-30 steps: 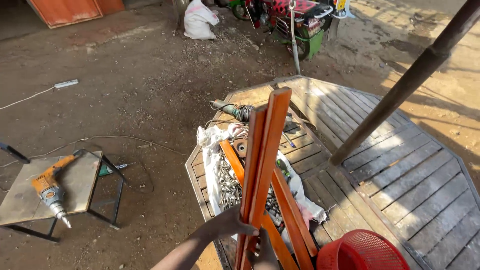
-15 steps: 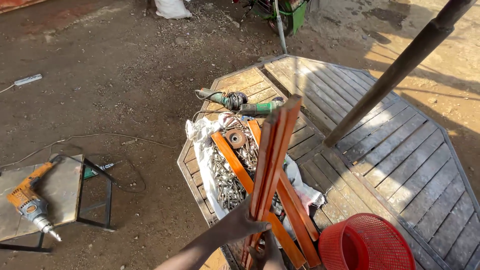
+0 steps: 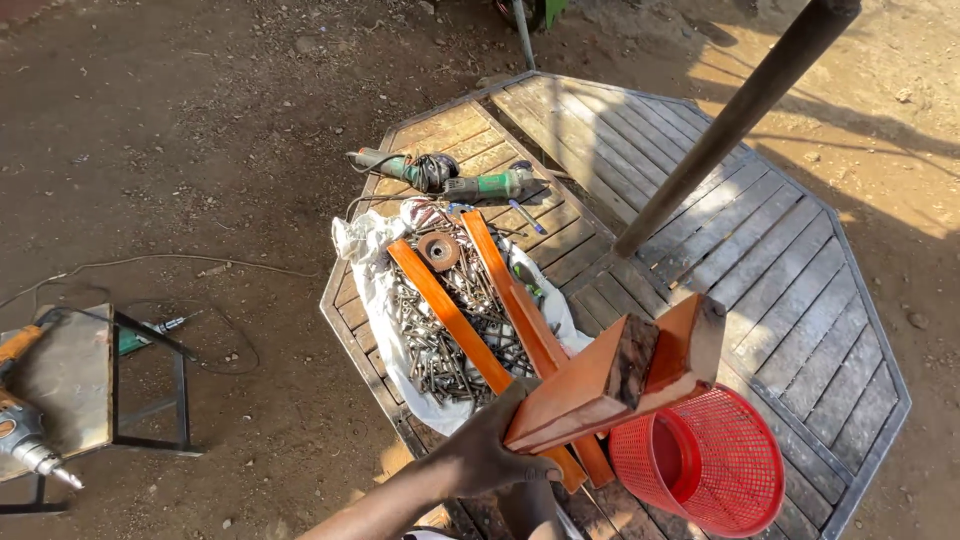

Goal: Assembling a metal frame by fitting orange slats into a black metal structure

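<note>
The left hand (image 3: 490, 450) is wrapped tight around two orange wooden bars (image 3: 625, 370), holding them tilted above the slatted tabletop (image 3: 800, 280). At their 5 o'clock stands a red mesh basket (image 3: 735, 480); at 9 o'clock, a heap of screws (image 3: 445, 345) on white sheeting. The right hand is out of view.

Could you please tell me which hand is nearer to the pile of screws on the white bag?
Left. The left hand, in a grip on the orange wooden bars, is just below the screws. The right hand sits lower, mostly hidden at the frame's bottom edge.
</note>
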